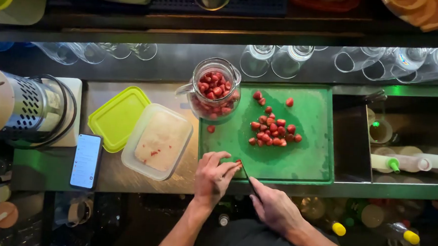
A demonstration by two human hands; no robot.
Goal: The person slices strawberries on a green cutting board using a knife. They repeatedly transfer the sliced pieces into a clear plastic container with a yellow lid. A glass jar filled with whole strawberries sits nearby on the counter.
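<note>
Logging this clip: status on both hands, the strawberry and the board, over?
Left hand pins a red strawberry on the green plastic cutting board. Right hand grips a dark-bladed knife, blade at the berry. Nothing between them.

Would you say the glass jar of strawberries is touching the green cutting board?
Touching: the head view shows the glass jar standing with its base overlapping the green cutting board's upper left corner.
</note>
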